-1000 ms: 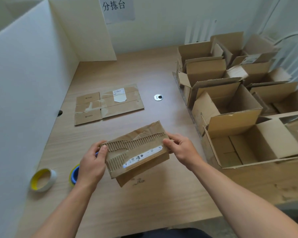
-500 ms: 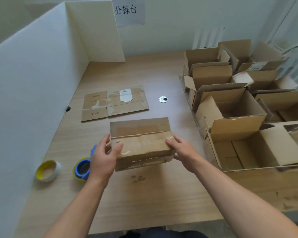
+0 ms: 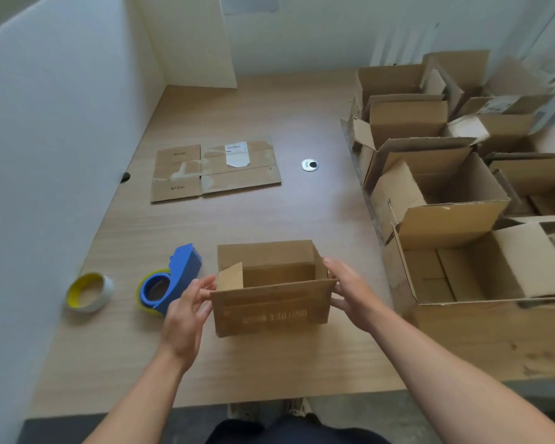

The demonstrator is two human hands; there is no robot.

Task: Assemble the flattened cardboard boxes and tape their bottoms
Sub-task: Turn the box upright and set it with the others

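Wooden table (image 3: 269, 363); on it flattened box (image 3: 217, 168), blue tape dispenser (image 3: 173, 280), tape roll (image 3: 88, 293), open box (image 3: 269, 312); assembled boxes (image 3: 446, 174) right.

Bare forearms (image 3: 430, 363), dark navy trousers (image 3: 295, 432) and pale, speckled shoes (image 3: 297, 408) are all that shows.

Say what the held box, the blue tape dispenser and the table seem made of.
Held box: brown cardboard, matte; creased flaps, raw cut edges.
Blue tape dispenser: likely moulded plastic, smooth, uniform colour.
Table: pale wood-grain surface, probably laminate; solid wood cannot be ruled out.

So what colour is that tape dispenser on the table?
The tape dispenser is blue; head view.
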